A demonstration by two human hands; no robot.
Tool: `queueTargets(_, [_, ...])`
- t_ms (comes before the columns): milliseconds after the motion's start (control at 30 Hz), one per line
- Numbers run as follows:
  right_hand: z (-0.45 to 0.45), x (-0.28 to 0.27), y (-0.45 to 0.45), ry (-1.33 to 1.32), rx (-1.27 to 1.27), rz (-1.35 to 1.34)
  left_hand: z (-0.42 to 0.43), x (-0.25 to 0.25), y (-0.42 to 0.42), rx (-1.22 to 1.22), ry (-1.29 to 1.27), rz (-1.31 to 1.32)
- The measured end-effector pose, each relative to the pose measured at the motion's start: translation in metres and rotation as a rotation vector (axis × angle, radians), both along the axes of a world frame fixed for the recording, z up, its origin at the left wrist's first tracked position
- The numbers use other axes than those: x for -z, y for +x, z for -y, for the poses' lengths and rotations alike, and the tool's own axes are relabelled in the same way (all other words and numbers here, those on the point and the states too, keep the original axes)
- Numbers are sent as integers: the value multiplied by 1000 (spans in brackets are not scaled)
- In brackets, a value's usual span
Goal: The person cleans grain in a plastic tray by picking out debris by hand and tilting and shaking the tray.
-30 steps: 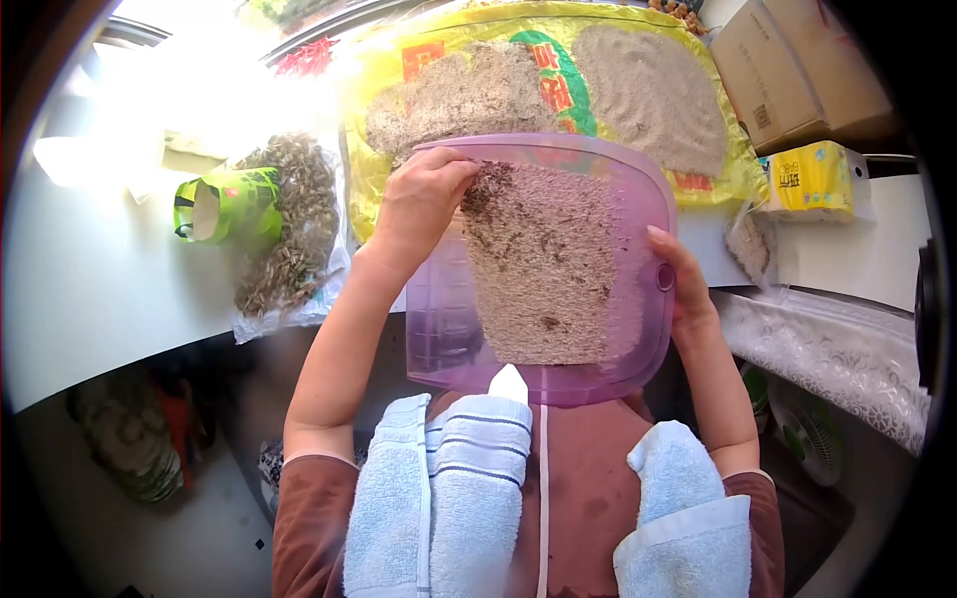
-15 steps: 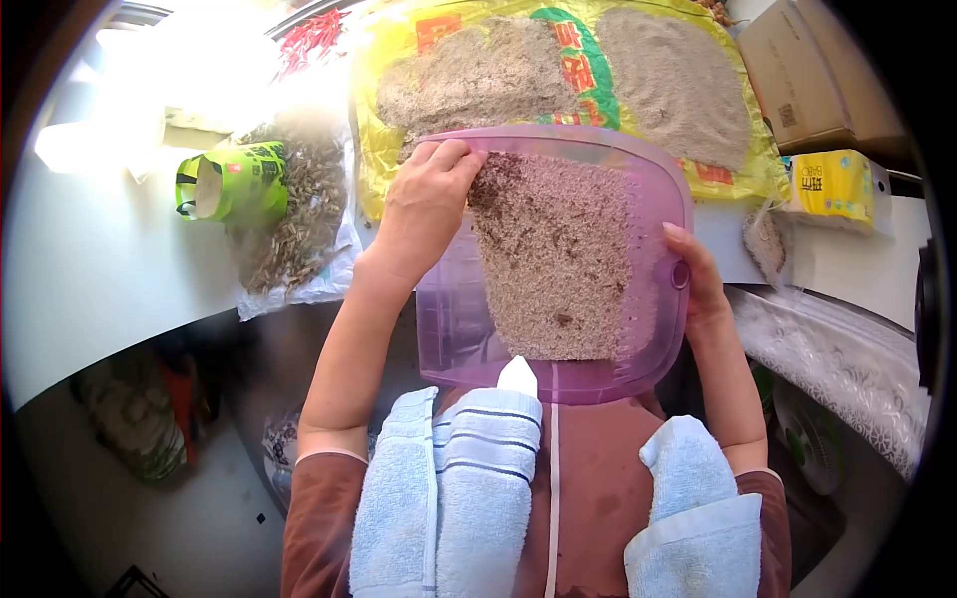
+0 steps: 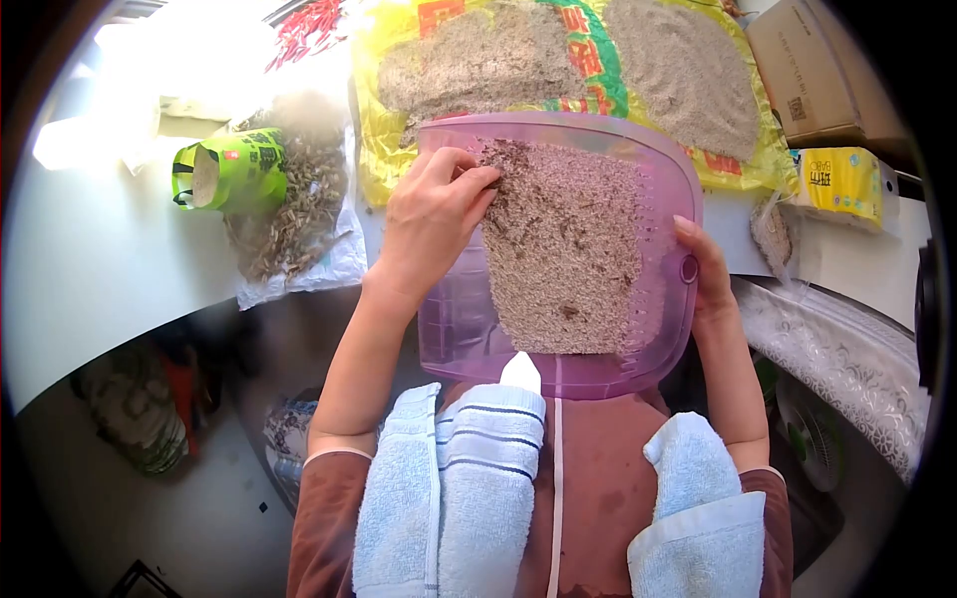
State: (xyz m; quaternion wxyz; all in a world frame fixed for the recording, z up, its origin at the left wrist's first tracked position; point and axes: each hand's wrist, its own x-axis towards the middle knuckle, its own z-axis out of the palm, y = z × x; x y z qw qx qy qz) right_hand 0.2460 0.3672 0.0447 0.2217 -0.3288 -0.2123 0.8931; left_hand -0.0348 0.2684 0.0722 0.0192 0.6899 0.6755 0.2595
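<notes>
A translucent purple container is tilted toward me, with pale grains mixed with dark bits lying inside. My right hand grips its right side near a round hole, thumb over the edge. Over the upper left of the grains is my left hand, its thumb and forefinger pinched together at the dark bits; whatever lies between the fingertips is too small to make out. Beyond the container, a yellow plastic sheet carries two spreads of similar grain.
On the left, a green bag stands beside dried brown pieces on clear plastic. Red chillies lie at the back. To the right are a cardboard box, a yellow tissue pack and a small bag of grain.
My left hand has shifted slightly right and down from the container's upper left edge, onto the grains. The view has shifted a little, and fewer dark bits are bunched at the upper left.
</notes>
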Motion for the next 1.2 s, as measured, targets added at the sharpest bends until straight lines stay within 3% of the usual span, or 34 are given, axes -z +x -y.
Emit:
queueTargets(300, [9, 0, -1, -58, 86, 68, 29, 5, -23, 158, -14, 110])
queueTargets(400, [13, 5, -2, -69, 132, 67, 36, 7, -29, 100, 32, 315])
queueTargets(533, [22, 6, -4, -65, 162, 76, 44, 7, -32, -192, -60, 472])
queueTargets(667, [32, 11, -10, -53, 177, 26, 46, 11, -27, -45, -7, 66])
queueTargets(767, [37, 8, -11, -61, 217, 22, 39, 11, -22, -55, -23, 22])
queueTargets(1067, [67, 22, -6, -16, 286, 40, 58, 28, -48, 162, 30, 153])
queueTargets(1200, [75, 28, 0, -29, 295, 37, 70, 32, -54, 136, 30, 304])
